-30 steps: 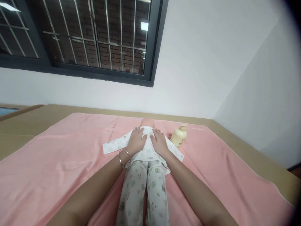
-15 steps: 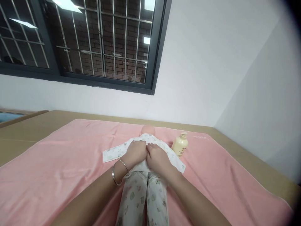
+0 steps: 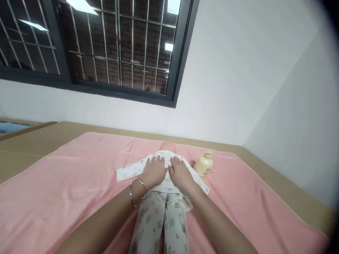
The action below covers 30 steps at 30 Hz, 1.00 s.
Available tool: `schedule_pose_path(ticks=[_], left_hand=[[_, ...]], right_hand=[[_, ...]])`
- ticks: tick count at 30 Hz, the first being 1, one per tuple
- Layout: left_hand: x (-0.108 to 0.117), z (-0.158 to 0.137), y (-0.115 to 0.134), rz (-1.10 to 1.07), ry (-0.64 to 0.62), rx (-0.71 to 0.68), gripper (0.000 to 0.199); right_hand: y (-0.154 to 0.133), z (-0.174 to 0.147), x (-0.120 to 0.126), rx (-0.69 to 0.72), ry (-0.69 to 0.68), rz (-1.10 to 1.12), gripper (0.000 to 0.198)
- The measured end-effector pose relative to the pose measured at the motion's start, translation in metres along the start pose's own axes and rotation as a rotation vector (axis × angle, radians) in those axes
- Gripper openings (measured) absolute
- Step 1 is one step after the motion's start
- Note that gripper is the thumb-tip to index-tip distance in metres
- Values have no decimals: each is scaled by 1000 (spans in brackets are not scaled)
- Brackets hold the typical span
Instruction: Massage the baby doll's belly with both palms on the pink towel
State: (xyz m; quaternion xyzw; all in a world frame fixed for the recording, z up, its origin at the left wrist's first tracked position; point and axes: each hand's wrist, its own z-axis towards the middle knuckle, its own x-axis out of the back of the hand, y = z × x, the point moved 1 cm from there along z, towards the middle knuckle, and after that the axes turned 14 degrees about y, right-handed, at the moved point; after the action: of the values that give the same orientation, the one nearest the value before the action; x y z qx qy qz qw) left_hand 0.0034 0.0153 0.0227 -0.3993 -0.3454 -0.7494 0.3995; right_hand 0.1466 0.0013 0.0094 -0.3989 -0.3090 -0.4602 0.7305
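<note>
A baby doll lies on a pink blanket, its head toward the wall. It wears a white printed top with the sleeves spread out sideways, and matching trousers. My left hand, below a wrist with silver bangles, rests flat on the left of the top's chest with fingers stretched out. Flat on the right side of the chest is my right hand, fingers extended. A narrow strip of cloth shows between the two hands.
A pale yellow pump-type bottle stands on the blanket just right of the doll. Tan board borders the blanket, with a white wall behind. A dark-framed barred window is above. Something blue shows at the far left.
My hands were together over the doll's chest with fingers curled. They have moved slightly apart, and the fingers now lie stretched out on the top. The camera view has shifted a little.
</note>
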Motion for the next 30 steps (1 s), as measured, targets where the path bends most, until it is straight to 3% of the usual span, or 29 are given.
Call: schedule_pose_path(ticks=[3,6,12,15,19,24,26,30], left_hand=[[12,-2,13,-93,11,-168,31],[12,5,9,-211,67,-135,31],[-19,17,-14,-121,146,-23,41],[-24,13,-14,-39,128,-13,50],[-6,6,1,15,106,-58,41],[13,11,9,-127,141,-106,32],[3,15,1,-183,188,-85,32],[-32,21,-20,-223,251,-54,41]], right_hand=[[-16,-6,18,111,-11,-7,46],[-10,-2,21,100,9,82,43],[39,18,-18,-37,52,233,56],[40,19,-25,-46,44,194,58],[12,8,-1,1,49,40,48],[-5,2,28,28,5,-16,34],[4,6,21,10,35,76,38],[31,14,-17,0,160,261,47]])
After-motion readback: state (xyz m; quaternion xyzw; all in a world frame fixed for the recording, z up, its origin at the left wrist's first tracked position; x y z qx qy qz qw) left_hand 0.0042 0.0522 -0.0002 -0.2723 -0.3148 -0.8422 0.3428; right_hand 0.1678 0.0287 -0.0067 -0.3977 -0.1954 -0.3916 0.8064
